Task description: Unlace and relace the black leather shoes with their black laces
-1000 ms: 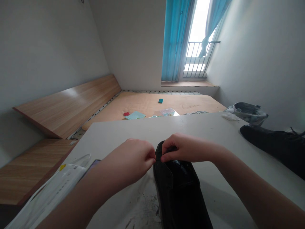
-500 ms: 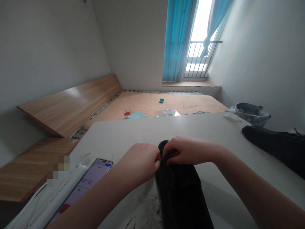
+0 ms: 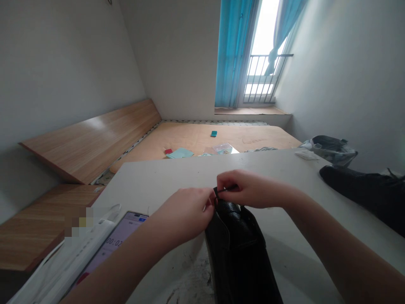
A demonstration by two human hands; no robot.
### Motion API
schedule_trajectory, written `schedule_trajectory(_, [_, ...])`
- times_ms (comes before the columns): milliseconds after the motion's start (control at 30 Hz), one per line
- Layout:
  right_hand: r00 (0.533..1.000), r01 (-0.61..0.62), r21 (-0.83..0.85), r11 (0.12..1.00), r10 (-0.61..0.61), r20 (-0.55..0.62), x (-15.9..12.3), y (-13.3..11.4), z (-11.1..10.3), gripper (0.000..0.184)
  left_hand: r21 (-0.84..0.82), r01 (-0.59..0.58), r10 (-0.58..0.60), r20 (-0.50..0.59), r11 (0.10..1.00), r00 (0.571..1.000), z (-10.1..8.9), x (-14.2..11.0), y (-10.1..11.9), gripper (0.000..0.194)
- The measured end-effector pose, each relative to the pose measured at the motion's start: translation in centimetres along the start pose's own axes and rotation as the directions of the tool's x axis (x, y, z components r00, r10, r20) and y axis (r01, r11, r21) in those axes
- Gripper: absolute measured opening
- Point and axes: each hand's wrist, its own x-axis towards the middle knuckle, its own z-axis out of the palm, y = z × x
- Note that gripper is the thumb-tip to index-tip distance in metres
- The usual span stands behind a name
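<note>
A black leather shoe (image 3: 243, 257) lies lengthwise on the white table in front of me, its near end cut off by the bottom edge. Over its far end, my left hand (image 3: 193, 211) is closed in a pinch at the shoe's left flap, around a dark shoelace (image 3: 216, 192). My right hand (image 3: 243, 188) is closed too, thumb and fingers pinching the lace just above the shoe. The two hands' fingertips nearly touch. Part of the lace is hidden by the fingers.
A phone (image 3: 122, 236) showing a timer and a white power strip (image 3: 85, 253) lie left. Another black shoe (image 3: 363, 194) and a small white packet (image 3: 306, 155) are on the right, near a bag-lined bin (image 3: 335, 147). Beyond the table is a bed (image 3: 190, 131).
My right hand has lifted slightly from the shoe's opening, with the lace now visible in its fingers. My left hand has shifted a little, its fingertips now meeting the lace.
</note>
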Motion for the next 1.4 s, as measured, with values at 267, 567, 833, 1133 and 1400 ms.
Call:
schedule_trajectory(267, [0.945,0.132,0.289,0.948,-0.033,-0.325,-1.4,-1.2,-1.6,0.019,-0.443,-0.207,0.047,-0.346,0.872,0.937,-2.1,-0.6,1.0,0.022])
schedule_trajectory(567, [0.958,0.039,0.265,0.964,0.04,-0.285,-1.4,-1.5,-1.2,0.023,-0.49,-0.093,-0.061,-0.289,0.866,0.955,-2.0,-0.4,0.5,0.009])
schedule_trajectory(833, [0.926,0.17,0.521,0.836,0.046,-0.376,-0.1,-1.2,0.0,0.017,-0.402,-0.258,-0.001,-0.542,0.879,0.84,-1.9,0.3,0.1,0.013])
schedule_trajectory(1133, [0.933,0.266,0.798,0.541,0.066,-0.355,0.0,-1.7,0.8,0.023,-0.426,-0.325,-0.093,-0.714,0.845,0.694,-1.7,0.0,0.7,0.009])
schedule_trajectory(1400, [0.979,0.203,0.911,0.36,-0.044,-0.2,0.4,-1.3,1.4,0.027,-0.534,-0.481,-0.041,-0.697,0.695,0.716,-1.6,0.0,1.0,0.01])
